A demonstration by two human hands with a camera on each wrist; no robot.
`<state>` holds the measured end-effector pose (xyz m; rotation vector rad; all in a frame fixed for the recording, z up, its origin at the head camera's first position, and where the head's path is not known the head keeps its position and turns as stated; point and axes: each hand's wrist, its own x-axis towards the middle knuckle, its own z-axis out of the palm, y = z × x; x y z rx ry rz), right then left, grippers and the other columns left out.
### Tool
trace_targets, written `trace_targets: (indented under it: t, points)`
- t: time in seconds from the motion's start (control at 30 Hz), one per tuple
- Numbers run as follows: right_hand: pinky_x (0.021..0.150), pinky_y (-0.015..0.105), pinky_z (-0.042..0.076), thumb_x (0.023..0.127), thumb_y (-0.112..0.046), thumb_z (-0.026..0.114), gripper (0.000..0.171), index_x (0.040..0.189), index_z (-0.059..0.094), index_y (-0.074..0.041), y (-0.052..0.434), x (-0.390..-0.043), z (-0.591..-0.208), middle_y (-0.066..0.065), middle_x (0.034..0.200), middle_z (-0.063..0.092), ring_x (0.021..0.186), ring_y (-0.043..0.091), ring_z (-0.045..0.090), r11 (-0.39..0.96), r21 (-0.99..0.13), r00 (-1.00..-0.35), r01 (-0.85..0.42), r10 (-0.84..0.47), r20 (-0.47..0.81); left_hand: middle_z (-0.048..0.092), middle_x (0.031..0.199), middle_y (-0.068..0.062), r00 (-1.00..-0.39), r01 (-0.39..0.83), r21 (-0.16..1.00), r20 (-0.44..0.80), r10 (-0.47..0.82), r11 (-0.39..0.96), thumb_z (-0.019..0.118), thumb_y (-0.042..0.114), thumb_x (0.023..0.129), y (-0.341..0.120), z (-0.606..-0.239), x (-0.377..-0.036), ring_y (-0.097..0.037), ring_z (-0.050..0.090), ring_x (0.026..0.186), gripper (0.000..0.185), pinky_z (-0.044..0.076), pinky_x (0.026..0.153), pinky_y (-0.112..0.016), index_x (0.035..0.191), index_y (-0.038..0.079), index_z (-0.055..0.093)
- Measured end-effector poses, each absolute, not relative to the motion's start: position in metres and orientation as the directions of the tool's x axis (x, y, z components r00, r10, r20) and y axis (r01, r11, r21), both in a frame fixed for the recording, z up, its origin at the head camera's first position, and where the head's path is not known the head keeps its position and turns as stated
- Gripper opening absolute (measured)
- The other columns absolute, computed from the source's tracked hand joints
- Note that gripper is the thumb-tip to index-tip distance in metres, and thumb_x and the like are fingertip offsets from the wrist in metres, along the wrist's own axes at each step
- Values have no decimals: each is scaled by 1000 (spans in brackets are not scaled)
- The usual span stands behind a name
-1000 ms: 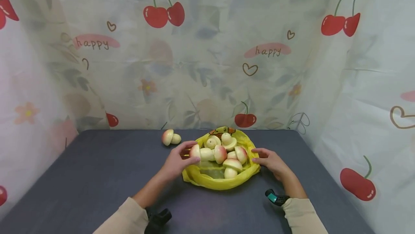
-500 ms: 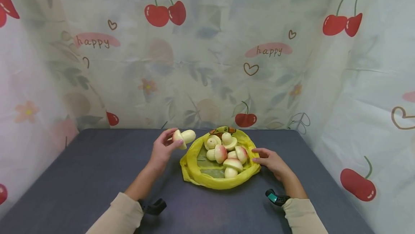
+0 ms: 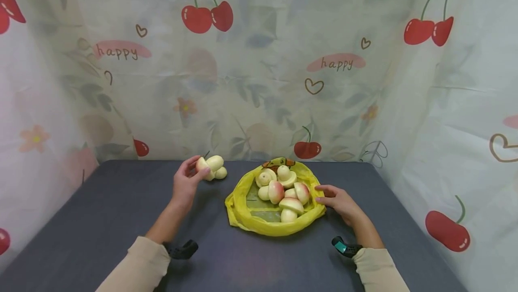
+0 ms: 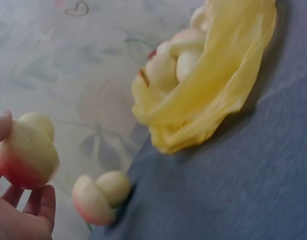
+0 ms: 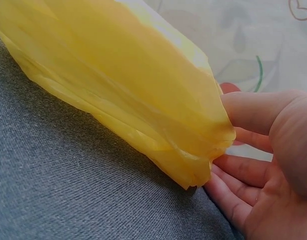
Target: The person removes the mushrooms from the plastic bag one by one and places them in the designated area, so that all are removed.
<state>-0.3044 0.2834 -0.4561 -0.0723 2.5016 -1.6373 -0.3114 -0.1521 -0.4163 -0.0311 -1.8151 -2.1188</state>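
My left hand (image 3: 185, 184) pinches a toy mushroom (image 3: 213, 163) with a pale stem and a cream cap blushing red. It hovers at the back left of the table, in front of another mushroom (image 3: 220, 173) lying there, which it partly hides. In the left wrist view the held mushroom (image 4: 31, 150) is apart from the lying mushroom (image 4: 101, 196). A yellow plastic bag (image 3: 259, 227), its rim rolled wide, stands mid-table with several mushrooms (image 3: 276, 192) inside. My right hand (image 3: 337, 203) holds the bag's right rim; in the right wrist view some fingertips are hidden behind the plastic.
The dark grey table (image 3: 251, 265) ends at the back against a patterned curtain (image 3: 251, 80), which also hangs at both sides. Dark bands with devices (image 3: 182, 250) sit on both wrists.
My left hand has carried a mushroom from over the bag's left rim leftward and back to beside the lying mushroom. My right hand stays at the bag's rim.
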Motion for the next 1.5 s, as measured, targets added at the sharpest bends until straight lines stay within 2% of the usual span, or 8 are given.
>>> trace_targets:
  t: [0.33,0.47,0.57,0.77,0.97,1.13,1.27,1.5]
  points:
    - [105,52,34,92,-26,69,53,137,53,-3,287,-304,-458,22,143,45,130,38,40,405,-914,-988,40,-119,-96,54,126,-18,-915,294,954,261,-308,-65,71,-4,85,-180,-420,-327,-12,56,99,53,46,78,-14,134,-5,51]
    - [105,52,34,92,-26,69,53,137,53,-3,286,-303,-456,22,143,45,130,38,40,406,-913,-988,44,-119,-101,56,126,-18,-909,280,960,271,-316,17,71,-3,85,-195,-426,-335,-10,54,95,53,44,76,-12,134,-5,52]
    - [105,52,34,93,-25,68,52,137,53,-2,286,-302,-454,23,143,45,130,39,40,405,-913,-988,43,-121,-100,56,127,-20,-911,258,961,275,-308,95,72,1,86,-205,-430,-340,-14,54,100,52,43,77,-12,134,-4,53]
    - [107,54,30,94,-22,67,53,139,49,1,284,-300,-449,24,145,41,135,41,34,392,-920,-986,19,-145,-83,54,131,-25,-928,221,921,300,-222,322,73,12,86,-226,-440,-348,-31,54,110,52,43,81,-23,133,-2,53]
    - [107,54,31,93,-21,67,53,139,50,1,282,-301,-449,24,145,41,135,40,35,386,-922,-987,26,-139,-86,57,127,-25,-932,198,869,310,-189,453,75,12,84,-239,-447,-352,-33,58,104,52,43,80,-30,130,-2,56]
    - [108,54,30,93,-22,68,53,138,51,0,283,-303,-453,24,146,41,135,40,34,395,-918,-986,28,-138,-90,53,133,-23,-957,136,816,254,-137,562,74,12,86,-246,-448,-354,-37,57,112,55,45,83,-35,136,0,52]
    - [108,53,31,92,-23,69,52,136,53,-2,283,-305,-454,22,145,43,134,39,36,398,-917,-987,41,-127,-100,52,134,-24,-961,154,788,259,-94,596,73,14,87,-249,-450,-354,-39,55,115,56,44,86,-43,137,0,52]
    - [108,54,29,92,-23,69,53,136,52,0,285,-305,-455,23,145,43,135,39,35,391,-920,-987,35,-130,-93,51,126,-27,-937,245,696,349,-20,675,73,8,86,-250,-451,-356,-42,56,109,51,44,89,-52,133,0,57]
